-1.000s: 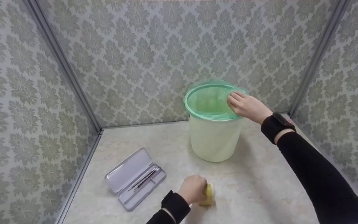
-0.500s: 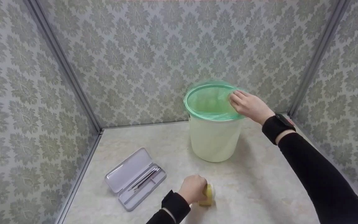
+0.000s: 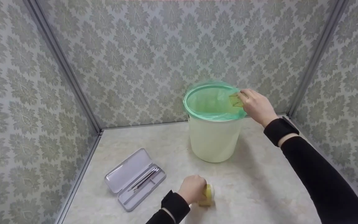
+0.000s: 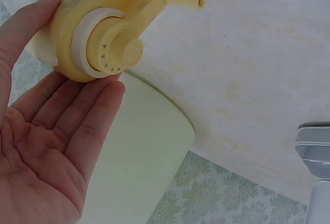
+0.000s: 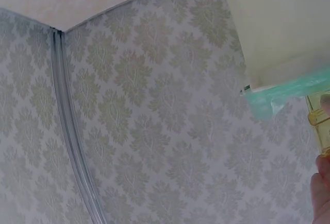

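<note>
My left hand (image 3: 193, 188) grips a yellow crank pencil sharpener (image 3: 208, 196) on the table. In the left wrist view the sharpener (image 4: 113, 49) shows its knob and crank arm, thumb and fingers on either side of its body. My right hand (image 3: 258, 105) pinches a small see-through yellow drawer (image 3: 236, 100) over the right side of the bin's mouth. The pale bin (image 3: 215, 141) is lined with a green plastic bag (image 3: 197, 114). At the right wrist view's edge, fingers (image 5: 324, 175) hold the yellow drawer (image 5: 322, 123) beside the bag.
An open pale pencil case (image 3: 125, 174) lies left of my left hand, with a few pencils (image 3: 146, 179) inside. Patterned panels (image 3: 166, 62) wall the table (image 3: 166, 140) at the back and both sides.
My right hand has shifted slightly right and turned, and the yellow drawer in its fingers now shows. The left hand and the sharpener have stayed in place.
</note>
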The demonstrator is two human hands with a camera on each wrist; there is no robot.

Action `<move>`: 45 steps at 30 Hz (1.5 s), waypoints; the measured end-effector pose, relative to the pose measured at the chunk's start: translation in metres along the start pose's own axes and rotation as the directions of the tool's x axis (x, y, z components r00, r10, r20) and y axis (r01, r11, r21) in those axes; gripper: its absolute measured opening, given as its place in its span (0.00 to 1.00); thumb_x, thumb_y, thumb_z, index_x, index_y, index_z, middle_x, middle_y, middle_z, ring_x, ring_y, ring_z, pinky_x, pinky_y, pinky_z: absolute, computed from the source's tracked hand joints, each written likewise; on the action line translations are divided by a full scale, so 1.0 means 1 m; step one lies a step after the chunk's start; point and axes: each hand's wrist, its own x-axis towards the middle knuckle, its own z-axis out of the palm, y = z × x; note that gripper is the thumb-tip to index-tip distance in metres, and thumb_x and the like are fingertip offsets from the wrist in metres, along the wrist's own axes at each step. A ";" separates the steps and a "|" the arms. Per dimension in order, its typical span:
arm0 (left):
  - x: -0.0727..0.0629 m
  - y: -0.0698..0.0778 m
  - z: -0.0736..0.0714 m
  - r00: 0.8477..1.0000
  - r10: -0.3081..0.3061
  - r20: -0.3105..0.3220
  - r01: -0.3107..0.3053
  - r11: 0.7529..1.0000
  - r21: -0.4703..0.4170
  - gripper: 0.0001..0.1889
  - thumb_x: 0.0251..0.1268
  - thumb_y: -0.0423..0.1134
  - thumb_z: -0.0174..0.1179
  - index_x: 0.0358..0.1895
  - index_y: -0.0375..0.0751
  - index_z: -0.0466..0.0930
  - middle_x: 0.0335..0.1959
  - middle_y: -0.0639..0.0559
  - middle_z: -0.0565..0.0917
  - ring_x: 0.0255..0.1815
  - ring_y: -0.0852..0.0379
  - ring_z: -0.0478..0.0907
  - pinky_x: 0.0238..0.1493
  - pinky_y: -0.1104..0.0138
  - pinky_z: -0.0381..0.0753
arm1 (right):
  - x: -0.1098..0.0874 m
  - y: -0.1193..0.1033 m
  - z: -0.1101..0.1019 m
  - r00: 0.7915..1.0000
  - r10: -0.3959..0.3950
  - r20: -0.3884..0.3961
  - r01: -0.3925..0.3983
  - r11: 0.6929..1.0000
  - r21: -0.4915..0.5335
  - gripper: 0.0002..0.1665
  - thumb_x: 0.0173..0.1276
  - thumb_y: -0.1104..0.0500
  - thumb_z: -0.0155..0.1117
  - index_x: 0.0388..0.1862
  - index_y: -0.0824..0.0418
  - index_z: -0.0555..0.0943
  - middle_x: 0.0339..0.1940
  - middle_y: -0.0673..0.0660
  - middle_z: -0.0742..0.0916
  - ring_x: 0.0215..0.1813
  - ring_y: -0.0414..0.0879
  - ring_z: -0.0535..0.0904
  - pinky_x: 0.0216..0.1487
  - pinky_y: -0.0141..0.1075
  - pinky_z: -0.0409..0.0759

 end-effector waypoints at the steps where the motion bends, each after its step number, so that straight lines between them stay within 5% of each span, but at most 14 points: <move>1: 0.000 0.000 0.001 1.000 -0.001 0.001 0.001 1.000 -0.003 0.13 0.38 0.46 0.81 0.23 0.48 0.85 0.21 0.58 0.85 0.20 0.60 0.75 0.25 0.69 0.75 | -0.001 0.000 0.000 0.999 0.048 0.023 -0.049 0.998 0.039 0.20 0.65 0.73 0.68 0.57 0.72 0.82 0.54 0.71 0.85 0.55 0.63 0.84 0.54 0.49 0.86; 4: 0.001 -0.001 0.002 1.000 -0.004 0.008 0.004 1.000 -0.015 0.13 0.39 0.46 0.81 0.24 0.48 0.85 0.21 0.58 0.85 0.20 0.60 0.75 0.26 0.69 0.76 | -0.003 -0.001 -0.003 0.974 0.200 0.101 -0.215 0.962 0.167 0.27 0.62 0.70 0.72 0.60 0.72 0.79 0.58 0.72 0.83 0.58 0.66 0.82 0.56 0.54 0.84; 9: 0.001 -0.001 0.003 1.000 -0.004 0.005 0.004 1.000 -0.024 0.13 0.39 0.45 0.81 0.23 0.48 0.84 0.21 0.58 0.85 0.20 0.60 0.74 0.26 0.69 0.75 | -0.006 -0.002 -0.007 0.893 0.401 0.204 -0.449 0.826 0.340 0.31 0.64 0.67 0.73 0.65 0.73 0.76 0.61 0.74 0.80 0.61 0.69 0.79 0.61 0.59 0.79; 16: 0.001 -0.001 0.002 1.000 0.002 -0.009 -0.003 1.000 -0.011 0.14 0.39 0.46 0.81 0.22 0.48 0.83 0.20 0.57 0.84 0.19 0.61 0.72 0.24 0.69 0.73 | -0.012 -0.003 -0.007 0.810 0.532 0.246 -0.575 0.642 0.507 0.31 0.65 0.64 0.73 0.64 0.75 0.76 0.58 0.75 0.82 0.61 0.69 0.77 0.65 0.59 0.75; 21: 0.000 0.000 0.000 1.000 0.000 -0.016 0.000 1.000 -0.002 0.14 0.39 0.45 0.80 0.21 0.48 0.83 0.19 0.57 0.83 0.17 0.61 0.68 0.22 0.69 0.70 | -0.022 -0.004 -0.008 0.779 0.564 0.274 -0.599 0.540 0.591 0.32 0.65 0.62 0.74 0.64 0.74 0.77 0.59 0.75 0.83 0.62 0.68 0.79 0.67 0.58 0.76; 26: 0.000 -0.001 0.001 1.000 0.005 -0.013 -0.005 1.000 -0.012 0.15 0.39 0.46 0.81 0.21 0.47 0.82 0.19 0.57 0.82 0.18 0.61 0.68 0.23 0.69 0.70 | -0.039 -0.009 -0.012 0.774 0.565 0.286 -0.588 0.474 0.655 0.33 0.63 0.61 0.76 0.65 0.72 0.77 0.60 0.72 0.84 0.65 0.65 0.80 0.69 0.51 0.77; 33: -0.001 0.000 -0.001 1.000 -0.003 0.011 0.003 1.000 -0.029 0.15 0.40 0.46 0.81 0.24 0.46 0.83 0.21 0.57 0.83 0.20 0.61 0.70 0.25 0.69 0.72 | -0.071 -0.026 -0.022 0.761 0.567 0.316 -0.572 0.355 0.739 0.33 0.64 0.60 0.76 0.67 0.68 0.77 0.64 0.68 0.84 0.62 0.47 0.83 0.60 0.16 0.74; 35: -0.001 0.000 -0.002 1.000 -0.003 0.010 0.003 0.999 -0.032 0.15 0.40 0.46 0.81 0.23 0.46 0.82 0.20 0.57 0.83 0.19 0.61 0.69 0.25 0.69 0.71 | -0.083 -0.035 -0.023 0.754 0.564 0.338 -0.575 0.318 0.754 0.34 0.64 0.61 0.76 0.67 0.68 0.77 0.64 0.68 0.84 0.62 0.45 0.83 0.61 0.15 0.73; 40: -0.002 -0.001 -0.002 1.000 0.001 0.006 -0.001 0.999 -0.041 0.15 0.39 0.45 0.81 0.22 0.46 0.81 0.20 0.57 0.82 0.19 0.61 0.67 0.23 0.69 0.69 | -0.119 -0.064 -0.015 0.726 0.536 0.430 -0.626 0.257 0.737 0.35 0.62 0.62 0.77 0.67 0.71 0.76 0.65 0.71 0.83 0.67 0.60 0.80 0.60 0.17 0.75; 45: -0.003 0.000 -0.001 1.000 0.001 0.002 -0.001 0.999 -0.047 0.15 0.39 0.45 0.81 0.22 0.46 0.81 0.19 0.57 0.81 0.18 0.61 0.66 0.23 0.69 0.68 | -0.152 -0.089 0.003 0.692 0.485 0.534 -0.681 0.194 0.706 0.36 0.62 0.61 0.77 0.67 0.72 0.76 0.66 0.72 0.82 0.69 0.63 0.79 0.63 0.30 0.81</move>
